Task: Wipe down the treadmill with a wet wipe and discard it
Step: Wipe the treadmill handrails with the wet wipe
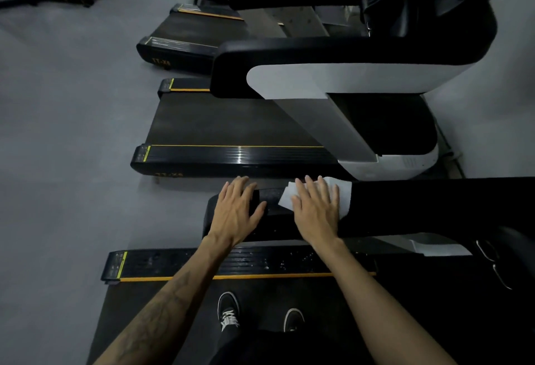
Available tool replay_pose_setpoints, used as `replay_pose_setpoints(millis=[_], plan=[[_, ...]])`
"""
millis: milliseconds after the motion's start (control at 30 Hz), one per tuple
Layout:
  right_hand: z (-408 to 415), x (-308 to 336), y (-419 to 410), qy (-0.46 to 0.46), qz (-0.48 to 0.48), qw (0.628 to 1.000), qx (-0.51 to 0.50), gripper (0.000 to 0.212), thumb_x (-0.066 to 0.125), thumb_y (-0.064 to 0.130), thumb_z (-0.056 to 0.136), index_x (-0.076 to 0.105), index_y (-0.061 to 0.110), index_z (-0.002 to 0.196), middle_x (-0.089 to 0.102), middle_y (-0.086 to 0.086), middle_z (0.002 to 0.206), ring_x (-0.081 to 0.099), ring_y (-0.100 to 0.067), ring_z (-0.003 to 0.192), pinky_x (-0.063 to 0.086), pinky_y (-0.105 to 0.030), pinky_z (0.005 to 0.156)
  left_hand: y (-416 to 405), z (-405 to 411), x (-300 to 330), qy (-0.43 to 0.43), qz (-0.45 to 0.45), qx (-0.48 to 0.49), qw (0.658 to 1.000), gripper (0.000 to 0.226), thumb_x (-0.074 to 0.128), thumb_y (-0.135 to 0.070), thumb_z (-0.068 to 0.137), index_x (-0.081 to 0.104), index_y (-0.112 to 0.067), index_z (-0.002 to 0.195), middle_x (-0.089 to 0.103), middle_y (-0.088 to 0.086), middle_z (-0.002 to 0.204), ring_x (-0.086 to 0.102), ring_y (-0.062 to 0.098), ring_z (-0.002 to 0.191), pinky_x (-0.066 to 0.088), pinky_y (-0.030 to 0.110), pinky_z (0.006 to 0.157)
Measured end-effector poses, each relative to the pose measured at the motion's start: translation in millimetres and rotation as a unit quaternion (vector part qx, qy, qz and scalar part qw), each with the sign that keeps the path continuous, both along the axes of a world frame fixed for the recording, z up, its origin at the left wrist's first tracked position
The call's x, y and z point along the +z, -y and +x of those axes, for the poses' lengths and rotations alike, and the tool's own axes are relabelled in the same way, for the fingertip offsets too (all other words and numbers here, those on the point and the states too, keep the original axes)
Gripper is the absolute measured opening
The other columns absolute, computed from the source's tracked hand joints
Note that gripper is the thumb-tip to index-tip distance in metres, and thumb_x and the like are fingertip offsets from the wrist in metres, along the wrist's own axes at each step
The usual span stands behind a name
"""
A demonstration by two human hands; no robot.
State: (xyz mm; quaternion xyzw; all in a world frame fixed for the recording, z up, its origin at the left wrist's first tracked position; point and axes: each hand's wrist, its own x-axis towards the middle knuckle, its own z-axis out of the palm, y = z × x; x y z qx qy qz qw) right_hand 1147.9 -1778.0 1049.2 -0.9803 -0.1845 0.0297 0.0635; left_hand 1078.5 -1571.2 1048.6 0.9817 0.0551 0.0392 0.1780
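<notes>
Wiping the treadmill's black handrail (405, 205), both hands laid flat on it.

The right hand (317, 208) presses a white wet wipe (343, 190) against the top of the rail, fingers straight and spread, the wipe showing at both sides of the palm. The left hand (236, 208) rests just beside it on the rail's rounded end, fingers also straight, holding nothing. Below, the person's dark shoes (228, 309) stand on the belt (173, 321), beside a side rail (231, 263) speckled with droplets. Two more treadmills (231, 127) stand alongside on the grey floor (72, 104).
</notes>
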Motion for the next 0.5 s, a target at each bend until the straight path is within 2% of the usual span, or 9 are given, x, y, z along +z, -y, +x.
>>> replay_pose_setpoints(millis=[67, 133, 267, 367, 500], plan=[[-5.8, 3.7, -22.0, -0.017, 0.011, 1.000, -0.002, 0.068, 0.008, 0.050, 0.102, 0.042, 0.025, 0.156, 0.040, -0.004, 0.163, 0.025, -0.031, 0.154, 0.001, -0.056, 0.124, -6.5, -2.1, 0.9, -0.005, -0.008, 0.009, 1.000, 0.073, 0.034, -0.063, 0.097, 0.049, -0.014, 0.148, 0.041, 0.012, 0.158, 0.031, 0.029, 0.152, 0.017, 0.045, 0.126], [-11.0, 2.7, -26.3, -0.024, 0.000, 0.998, 0.053, 0.068, 0.006, 0.050, 0.102, 0.037, 0.028, 0.158, 0.033, -0.003, 0.166, 0.021, -0.030, 0.156, 0.001, -0.056, 0.124, -11.7, -4.3, 0.0, -0.018, -0.010, 0.011, 1.000, 0.077, 0.031, -0.065, 0.096, 0.046, -0.014, 0.151, 0.039, 0.012, 0.161, 0.028, 0.028, 0.154, 0.016, 0.044, 0.127], [-6.4, -3.0, 9.8, 0.037, 0.001, 0.986, 0.163, 0.054, 0.026, 0.042, 0.106, 0.045, 0.028, 0.154, 0.039, -0.003, 0.163, 0.034, -0.027, 0.151, 0.014, -0.048, 0.124, -17.1, -10.8, -4.0, -0.043, -0.018, 0.031, 0.998, 0.084, 0.025, -0.070, 0.093, 0.044, -0.013, 0.152, 0.040, 0.012, 0.159, 0.032, 0.028, 0.150, 0.018, 0.044, 0.126], [0.6, -1.6, 21.5, 0.043, -0.010, 0.992, 0.116, 0.054, 0.027, 0.040, 0.106, 0.049, 0.025, 0.152, 0.045, -0.005, 0.160, 0.038, -0.029, 0.149, 0.017, -0.049, 0.124, -21.0, -16.0, -10.5, -0.056, -0.027, 0.047, 0.997, 0.086, 0.024, -0.072, 0.093, 0.044, -0.013, 0.152, 0.042, 0.012, 0.157, 0.036, 0.027, 0.147, 0.023, 0.044, 0.125], [-9.0, 4.4, -23.8, -0.002, -0.006, 1.000, -0.008, 0.053, 0.027, 0.041, 0.109, 0.040, 0.024, 0.157, 0.040, -0.005, 0.162, 0.027, -0.032, 0.154, 0.005, -0.056, 0.124, -19.3, -16.4, -12.8, -0.050, -0.035, 0.056, 0.997, 0.082, 0.027, -0.070, 0.094, 0.046, -0.012, 0.150, 0.047, 0.012, 0.151, 0.041, 0.028, 0.142, 0.030, 0.044, 0.122]])
